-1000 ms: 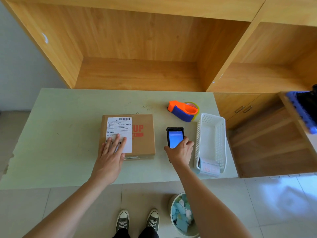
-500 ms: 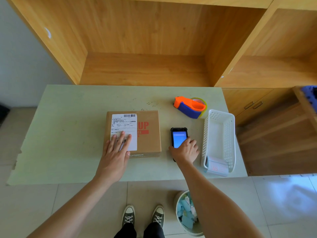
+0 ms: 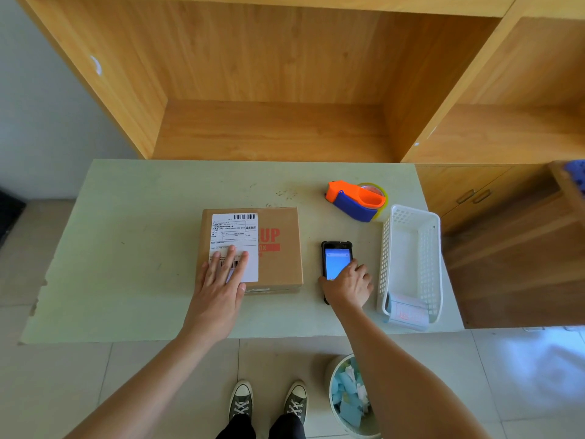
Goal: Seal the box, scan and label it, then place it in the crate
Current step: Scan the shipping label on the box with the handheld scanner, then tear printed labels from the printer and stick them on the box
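On the pale table (image 3: 126, 248) the cardboard box (image 3: 278, 264) lies flat, label (image 3: 235, 239) already on top. The left hand (image 3: 218, 289) presses straight, spread fingers onto the label. The right hand (image 3: 348, 288) curls around the scanner (image 3: 335, 259), just beside the box. It looks stiff, light and smooth-sided, so gripping both short sides should carry it safely.

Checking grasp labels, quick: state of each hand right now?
Left hand: open, fingers flat on the label on the box.
Right hand: on the scanner lying on the table; grip cannot be told.
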A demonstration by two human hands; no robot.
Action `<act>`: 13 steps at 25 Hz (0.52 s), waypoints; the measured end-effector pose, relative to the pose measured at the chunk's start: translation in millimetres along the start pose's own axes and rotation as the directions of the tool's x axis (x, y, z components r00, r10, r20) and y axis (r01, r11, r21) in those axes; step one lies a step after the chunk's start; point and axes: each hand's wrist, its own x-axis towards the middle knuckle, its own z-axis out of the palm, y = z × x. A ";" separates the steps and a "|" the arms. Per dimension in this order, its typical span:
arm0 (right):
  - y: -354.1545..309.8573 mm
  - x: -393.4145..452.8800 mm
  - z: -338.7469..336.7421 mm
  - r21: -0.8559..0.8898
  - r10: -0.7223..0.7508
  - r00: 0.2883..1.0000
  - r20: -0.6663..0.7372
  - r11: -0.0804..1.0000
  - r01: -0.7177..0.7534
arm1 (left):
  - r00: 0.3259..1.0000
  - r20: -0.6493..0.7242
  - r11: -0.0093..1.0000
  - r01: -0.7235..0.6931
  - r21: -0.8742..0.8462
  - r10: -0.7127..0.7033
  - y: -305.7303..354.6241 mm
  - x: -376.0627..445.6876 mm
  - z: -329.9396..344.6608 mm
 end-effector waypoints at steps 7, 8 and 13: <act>-6.8 -14.8 -27.1 -0.019 -0.222 0.969 -0.111 0.975 0.221 | 0.995 -0.025 0.993 0.096 0.072 -0.095 28.2 14.6 -22.0; -4.1 -18.3 -33.4 -0.024 -0.277 0.950 -0.141 0.961 0.277 | 0.994 -0.047 0.993 0.101 0.068 -0.098 36.1 17.0 -24.3; 34.4 -29.6 -65.6 0.019 -0.301 0.929 -0.214 0.950 0.312 | 0.976 -0.114 0.981 -0.176 0.075 0.184 95.2 20.1 -18.0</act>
